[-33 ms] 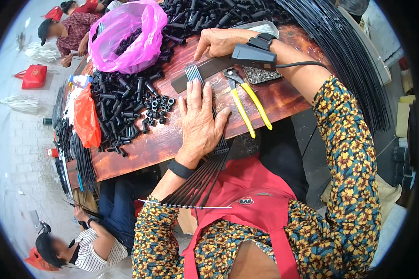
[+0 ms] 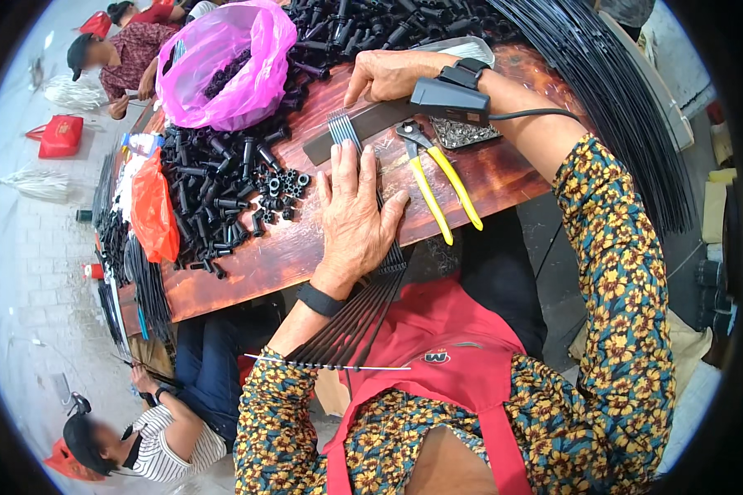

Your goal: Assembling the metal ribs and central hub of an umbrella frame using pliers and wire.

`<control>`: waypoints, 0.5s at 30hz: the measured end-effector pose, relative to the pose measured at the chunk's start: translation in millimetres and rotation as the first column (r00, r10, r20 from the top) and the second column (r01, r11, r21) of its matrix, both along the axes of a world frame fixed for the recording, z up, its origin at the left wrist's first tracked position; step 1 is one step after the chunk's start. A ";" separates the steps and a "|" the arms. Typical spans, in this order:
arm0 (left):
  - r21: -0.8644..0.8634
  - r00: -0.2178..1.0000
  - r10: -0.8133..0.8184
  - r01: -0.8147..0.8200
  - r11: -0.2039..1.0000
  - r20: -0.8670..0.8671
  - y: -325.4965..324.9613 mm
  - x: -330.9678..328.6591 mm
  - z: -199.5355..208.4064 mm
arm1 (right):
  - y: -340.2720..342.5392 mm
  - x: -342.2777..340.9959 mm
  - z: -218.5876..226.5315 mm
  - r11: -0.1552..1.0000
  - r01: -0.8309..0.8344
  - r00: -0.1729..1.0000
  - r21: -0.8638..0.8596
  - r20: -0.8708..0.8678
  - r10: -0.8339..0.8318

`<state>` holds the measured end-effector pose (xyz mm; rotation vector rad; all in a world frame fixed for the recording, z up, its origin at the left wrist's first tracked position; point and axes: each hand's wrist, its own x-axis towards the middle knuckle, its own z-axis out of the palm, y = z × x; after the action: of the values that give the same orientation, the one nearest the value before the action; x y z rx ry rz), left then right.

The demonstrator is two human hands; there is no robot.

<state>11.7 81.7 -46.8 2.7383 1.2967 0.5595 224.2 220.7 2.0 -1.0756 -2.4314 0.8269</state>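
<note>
Main thing: fanned bundle of slim black rods with silvery tips (image 2: 357, 318), lying over the near edge of the reddish-brown wooden surface (image 2: 512, 175). Tips crossing a flat, dark grey bar (image 2: 380, 125); rest spreading down before the red apron (image 2: 462, 330) to a thin white rod (image 2: 388, 368) laid across the lower ends. Threaded on or not: can't tell.

Left hand (image 2: 355, 202): palm down on the bundle, fingers extended, grip wide and flat, apparently pressing, not pinching. Right hand (image 2: 388, 76): just beyond the tips, index finger pointing down, others curled; can't tell if holding anything in that grip. Black boxy device (image 2: 450, 101) on right wrist.

No visible shift since the prior frame; reads as a steady hold-down.

Right of left hand: yellow-handled pliers (image 2: 456, 190), then small silver metal bits (image 2: 466, 132). Leftward: heaped black plastic tubular parts (image 2: 215, 177), open translucent purple bag (image 2: 268, 49), orange-red plastic bag (image 2: 153, 210). Far right: thick sheaf of long black rods (image 2: 627, 107). Lower left: co-worker in striped top (image 2: 186, 429).
</note>
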 end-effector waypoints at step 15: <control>0.005 1.000 0.001 -0.001 1.000 0.003 0.1 2.0 0.9 | 2.3 -12.3 11.8 0.988 0.007 0.963 0.153 0.266 -0.048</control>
<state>13.7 81.8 -45.9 2.7398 1.2984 0.5680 211.9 222.9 13.8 -1.2293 -2.6431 0.5038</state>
